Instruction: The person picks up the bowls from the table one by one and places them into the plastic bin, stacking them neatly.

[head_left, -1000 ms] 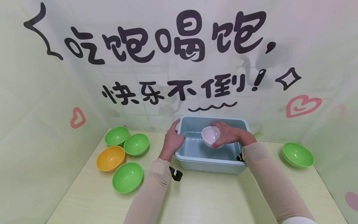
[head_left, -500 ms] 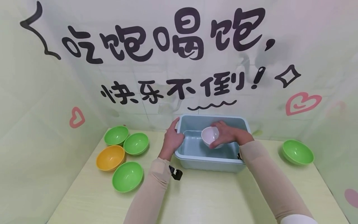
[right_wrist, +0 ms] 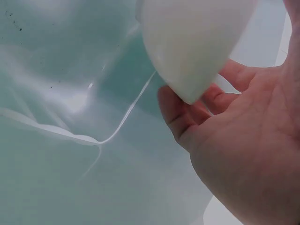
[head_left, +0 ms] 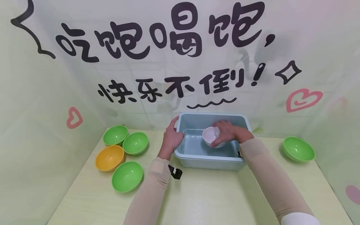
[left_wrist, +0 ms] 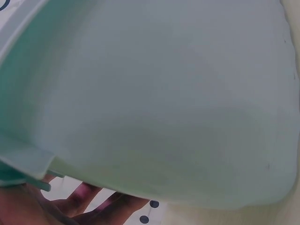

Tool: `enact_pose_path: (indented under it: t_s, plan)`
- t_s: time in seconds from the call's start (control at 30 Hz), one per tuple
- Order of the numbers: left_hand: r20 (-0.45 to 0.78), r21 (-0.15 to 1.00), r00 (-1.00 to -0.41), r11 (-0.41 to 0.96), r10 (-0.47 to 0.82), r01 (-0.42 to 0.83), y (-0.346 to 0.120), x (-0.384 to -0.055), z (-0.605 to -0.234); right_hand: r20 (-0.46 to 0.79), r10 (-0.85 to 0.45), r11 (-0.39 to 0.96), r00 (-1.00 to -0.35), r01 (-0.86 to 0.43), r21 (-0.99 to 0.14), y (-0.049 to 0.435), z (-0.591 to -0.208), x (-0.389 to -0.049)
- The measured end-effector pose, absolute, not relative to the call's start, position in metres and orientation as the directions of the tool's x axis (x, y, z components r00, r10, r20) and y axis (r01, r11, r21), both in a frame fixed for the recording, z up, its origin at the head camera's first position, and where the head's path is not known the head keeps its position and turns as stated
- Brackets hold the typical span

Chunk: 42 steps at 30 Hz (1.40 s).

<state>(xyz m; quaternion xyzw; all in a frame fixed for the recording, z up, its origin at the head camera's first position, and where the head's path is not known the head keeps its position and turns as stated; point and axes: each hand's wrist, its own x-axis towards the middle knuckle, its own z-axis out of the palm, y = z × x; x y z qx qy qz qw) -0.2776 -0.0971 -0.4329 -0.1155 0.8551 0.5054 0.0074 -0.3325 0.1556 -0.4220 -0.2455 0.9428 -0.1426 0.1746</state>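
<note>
My right hand (head_left: 226,133) holds a small white bowl (head_left: 209,135) inside a light blue plastic basin (head_left: 209,163). The bowl is tilted, its mouth facing up toward the head camera. In the right wrist view, fingers curl around the underside of the white bowl (right_wrist: 197,42), over the basin's glossy inside (right_wrist: 108,183). My left hand (head_left: 172,139) grips the basin's left end, thumb over the rim. From the left wrist, the basin's outer wall (left_wrist: 173,103) fills most of the view, with the left hand's fingers (left_wrist: 84,201) below its projecting rim.
Left of the basin are three green bowls (head_left: 127,177) and an orange bowl (head_left: 109,158), grouped on the pale table (head_left: 208,200). Another green bowl (head_left: 298,149) sits at the right edge. A printed sheet wall (head_left: 157,68) stands close behind the basin.
The head view has tipped down slightly, so the scene sits higher in it. The white bowl is a little lower relative to the basin; the left hand keeps its grip on the rim.
</note>
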Motion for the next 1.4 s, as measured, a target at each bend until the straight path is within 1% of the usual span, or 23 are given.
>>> enact_pose_path:
  t_s: [0.07, 0.3, 0.37, 0.67, 0.87, 1.0, 1.13, 1.23, 1.4]
  plan:
    - [-0.127, 0.864, -0.974, 0.461, -0.187, -0.201, -0.0973, -0.2774, -0.4314, -0.278, -0.505, 0.845, -0.817, -0.4, -0.355, 0.1552, -0.4214, -0.3331]
    - [-0.126, 0.873, -0.975, 0.446, -0.184, -0.197, -0.0976, -0.2755, -0.4302, -0.33, -0.525, 0.815, -0.784, -0.352, -0.459, 0.1562, -0.4232, -0.3358]
    - [-0.13, 0.876, -0.974, 0.44, -0.186, -0.201, -0.0975, -0.2756, -0.4313, -0.348, -0.524, 0.818, -0.777, -0.345, -0.461, 0.1568, -0.4231, -0.3355]
    - [-0.123, 0.876, -0.975, 0.442, -0.185, -0.194, -0.0951, -0.2776, -0.4333, -0.4, -0.463, 0.869, -0.791, -0.315, -0.382, 0.1584, -0.4227, -0.3331]
    - [-0.124, 0.877, -0.975, 0.439, -0.185, -0.195, -0.0957, -0.279, -0.4354, -0.403, -0.436, 0.885, -0.805, -0.303, -0.353, 0.1571, -0.4222, -0.3323]
    - [-0.123, 0.879, -0.976, 0.437, -0.181, -0.192, -0.0957, -0.2794, -0.4368, -0.434, -0.386, 0.902, -0.814, -0.232, -0.365, 0.1587, -0.4225, -0.33]
    - [-0.126, 0.88, -0.976, 0.433, -0.18, -0.194, -0.095, -0.2787, -0.4361, -0.478, -0.343, 0.91, -0.809, -0.16, -0.383, 0.16, -0.4229, -0.3276]
    - [-0.131, 0.881, -0.975, 0.43, -0.177, -0.197, -0.0946, -0.2777, -0.4346, -0.5, -0.326, 0.923, -0.803, -0.156, -0.352, 0.1593, -0.4227, -0.3276]
    - [-0.132, 0.885, -0.975, 0.421, -0.18, -0.198, -0.095, -0.2753, -0.4308, -0.518, -0.31, 0.942, -0.797, -0.185, -0.279, 0.1571, -0.4211, -0.3277]
